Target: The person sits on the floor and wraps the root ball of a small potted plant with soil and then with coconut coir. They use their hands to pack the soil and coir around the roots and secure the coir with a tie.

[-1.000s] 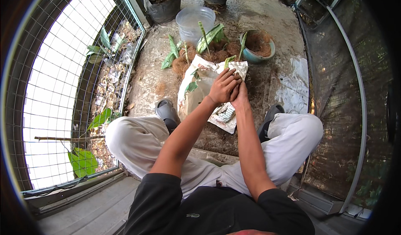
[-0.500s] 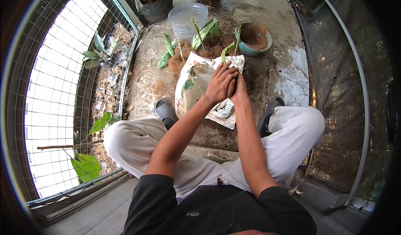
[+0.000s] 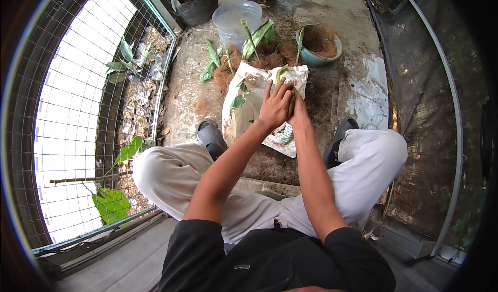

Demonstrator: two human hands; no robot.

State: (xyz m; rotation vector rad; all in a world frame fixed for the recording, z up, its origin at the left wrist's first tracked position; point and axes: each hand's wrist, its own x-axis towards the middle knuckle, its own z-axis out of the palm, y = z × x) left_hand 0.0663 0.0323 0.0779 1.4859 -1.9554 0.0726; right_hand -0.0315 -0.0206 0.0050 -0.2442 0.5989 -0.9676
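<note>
My left hand (image 3: 277, 105) is pressed against my right hand (image 3: 299, 109), fingers bent over it, above a white printed sack (image 3: 236, 118). The right hand is largely covered by the left, and whatever lies between the palms is hidden. Just past my fingertips a short green leaf cutting (image 3: 281, 73) sticks up; I cannot tell whether its base is in my hands. Beyond the sack sit brown coconut-fibre clumps (image 3: 223, 77) with upright leaf cuttings (image 3: 249, 38) in them. A dark, patterned piece (image 3: 283, 134) shows on the sack under my wrists.
A clear plastic tub (image 3: 237, 22) stands behind the clumps. To its right is a teal pot (image 3: 320, 58) holding brown fibre. Dark planters (image 3: 196, 4) stand farther off. Wire mesh (image 3: 78, 110) runs along the left, dark netting (image 3: 420, 115) along the right. Grey slippers (image 3: 210, 136) flank the sack.
The whole view has shifted slightly. My hands stay together over the sack, and less of the leaf cutting shows past my fingers. The left fingers are a little more spread.
</note>
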